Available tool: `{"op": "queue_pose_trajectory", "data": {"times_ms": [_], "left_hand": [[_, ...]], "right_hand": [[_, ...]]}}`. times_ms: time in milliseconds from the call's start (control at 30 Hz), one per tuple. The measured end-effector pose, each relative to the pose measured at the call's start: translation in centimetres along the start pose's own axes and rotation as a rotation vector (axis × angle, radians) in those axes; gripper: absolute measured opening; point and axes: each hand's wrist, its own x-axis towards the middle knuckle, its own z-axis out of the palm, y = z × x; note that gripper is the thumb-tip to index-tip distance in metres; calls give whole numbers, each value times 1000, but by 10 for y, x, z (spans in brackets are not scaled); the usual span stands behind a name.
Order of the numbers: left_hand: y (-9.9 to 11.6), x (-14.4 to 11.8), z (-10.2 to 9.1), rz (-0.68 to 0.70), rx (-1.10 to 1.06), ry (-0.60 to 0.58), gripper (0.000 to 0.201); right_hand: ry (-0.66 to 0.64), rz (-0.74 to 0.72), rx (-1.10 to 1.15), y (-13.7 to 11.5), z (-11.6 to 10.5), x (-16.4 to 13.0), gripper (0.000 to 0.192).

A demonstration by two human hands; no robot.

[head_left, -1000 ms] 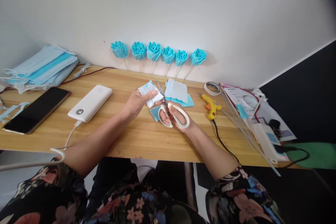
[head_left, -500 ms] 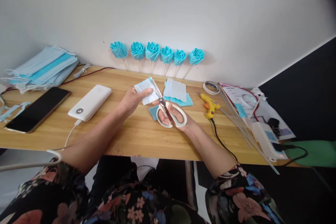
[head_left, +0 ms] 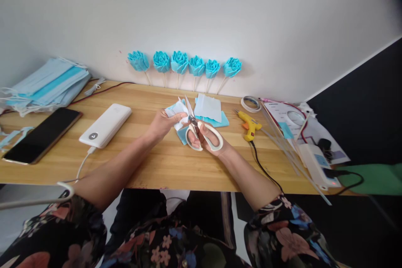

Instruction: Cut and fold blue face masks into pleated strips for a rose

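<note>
My left hand (head_left: 163,123) pinches a small white and light-blue piece of mask fabric (head_left: 176,111) above the wooden table (head_left: 157,163). My right hand (head_left: 209,142) grips white-handled scissors (head_left: 201,134), fingers through the loops, blades apart and pointing up into the fabric's right edge. Under the hands lies a small blue fabric scrap (head_left: 182,134). Just behind them sits a pile of cut blue and white fabric pieces (head_left: 210,111).
Several blue fabric roses on sticks (head_left: 185,65) lean on the wall. A stack of face masks (head_left: 44,86), a phone (head_left: 40,134) and a white power bank (head_left: 105,125) lie left. A yellow glue gun (head_left: 249,124), tape roll (head_left: 250,104), sticks and papers lie right.
The fabric and scissors have come closer together, and the blades now bite further into the fabric. Both hands drifted slightly left and lower in view.
</note>
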Motion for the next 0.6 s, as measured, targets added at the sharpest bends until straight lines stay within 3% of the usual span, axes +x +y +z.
{"op": "queue_pose_trajectory", "data": {"times_ms": [233, 467, 600], "left_hand": [[-5, 3, -5, 24, -1, 9, 36], [-4, 3, -3, 14, 15, 26, 36], [-3, 2, 0, -3, 29, 34, 35]], "right_hand": [[71, 23, 50, 6, -1, -1, 61], [7, 3, 41, 3, 4, 0, 57], [32, -17, 32, 2, 3, -1, 48]]}}
